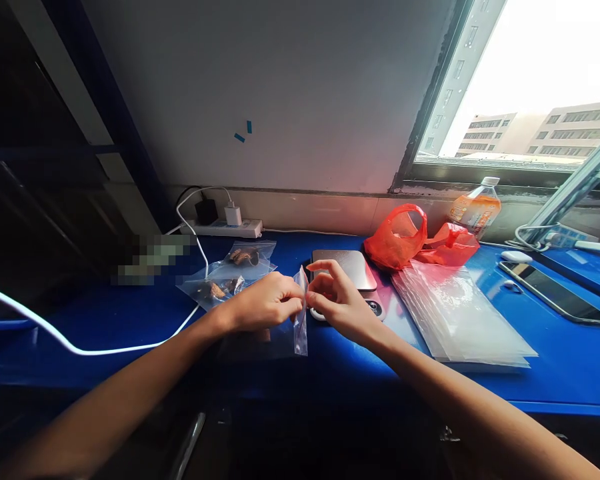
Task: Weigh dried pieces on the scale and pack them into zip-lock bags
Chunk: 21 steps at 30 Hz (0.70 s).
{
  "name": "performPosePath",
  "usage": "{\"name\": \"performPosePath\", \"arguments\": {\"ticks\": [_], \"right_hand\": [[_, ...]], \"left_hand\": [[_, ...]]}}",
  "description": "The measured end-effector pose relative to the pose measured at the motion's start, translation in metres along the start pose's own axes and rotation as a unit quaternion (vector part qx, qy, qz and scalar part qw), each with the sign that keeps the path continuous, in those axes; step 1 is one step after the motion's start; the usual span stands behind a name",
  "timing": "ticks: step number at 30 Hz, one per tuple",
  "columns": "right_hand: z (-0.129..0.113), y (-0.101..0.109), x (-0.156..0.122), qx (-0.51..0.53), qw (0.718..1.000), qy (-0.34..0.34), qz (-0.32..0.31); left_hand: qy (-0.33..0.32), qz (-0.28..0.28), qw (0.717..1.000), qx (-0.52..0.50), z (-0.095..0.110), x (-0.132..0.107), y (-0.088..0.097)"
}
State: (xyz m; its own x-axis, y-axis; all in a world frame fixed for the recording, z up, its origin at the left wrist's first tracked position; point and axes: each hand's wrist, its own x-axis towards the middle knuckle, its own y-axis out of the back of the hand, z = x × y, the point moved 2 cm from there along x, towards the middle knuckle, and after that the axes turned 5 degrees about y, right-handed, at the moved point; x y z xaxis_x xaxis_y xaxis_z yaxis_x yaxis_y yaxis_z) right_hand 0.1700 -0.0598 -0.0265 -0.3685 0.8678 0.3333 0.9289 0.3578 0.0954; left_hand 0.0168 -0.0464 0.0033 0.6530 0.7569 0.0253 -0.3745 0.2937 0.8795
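My left hand (270, 300) is closed in a pinch on a clear zip-lock bag (301, 337), whose opening edge faces right. Something brown shows faintly inside this bag, below my wrist. My right hand (337, 293) is at the same edge, with its index finger and thumb apart and their tips by the plastic. Whether it touches the bag is hard to tell. Behind my left hand lie more clear bags (260, 270) with brown dried pieces (244, 257) in them. Just beyond my right hand sits a small silver-topped scale (347, 263), with a phone (375, 308) partly hidden nearby.
A stack of flat clear bags (465, 313) lies to the right, with a red plastic bag (397, 240) and a drink bottle (480, 203) behind. A dark-screened phone (557, 293) is farther right. A white cable (105, 351) crosses the blue table from a power strip (235, 229).
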Motion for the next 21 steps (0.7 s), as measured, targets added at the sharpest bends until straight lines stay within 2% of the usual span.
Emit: {"name": "performPosePath", "arguments": {"ticks": [4,7,10,13,16,21], "right_hand": [[0.003,-0.001,0.0,-0.029,0.999,-0.036,0.008],[0.002,0.002,0.002,-0.107,0.993,-0.054,0.0],[-0.002,0.006,0.003,-0.197,0.975,-0.077,-0.074],[-0.006,0.007,0.002,-0.243,0.954,-0.103,-0.143],[-0.008,0.006,0.0,-0.239,0.952,-0.105,-0.157],[-0.009,0.004,-0.002,-0.164,0.969,-0.069,-0.174]], "left_hand": [[-0.004,0.028,0.999,0.022,0.0,0.0,-0.001],[-0.012,0.046,0.997,0.065,0.003,-0.001,-0.001],[-0.033,0.044,0.991,0.122,0.008,-0.003,-0.002],[-0.062,0.022,0.986,0.152,0.014,-0.004,-0.004],[-0.094,0.019,0.984,0.147,0.018,-0.006,-0.004],[-0.128,0.048,0.986,0.097,0.015,-0.008,0.0]]}}
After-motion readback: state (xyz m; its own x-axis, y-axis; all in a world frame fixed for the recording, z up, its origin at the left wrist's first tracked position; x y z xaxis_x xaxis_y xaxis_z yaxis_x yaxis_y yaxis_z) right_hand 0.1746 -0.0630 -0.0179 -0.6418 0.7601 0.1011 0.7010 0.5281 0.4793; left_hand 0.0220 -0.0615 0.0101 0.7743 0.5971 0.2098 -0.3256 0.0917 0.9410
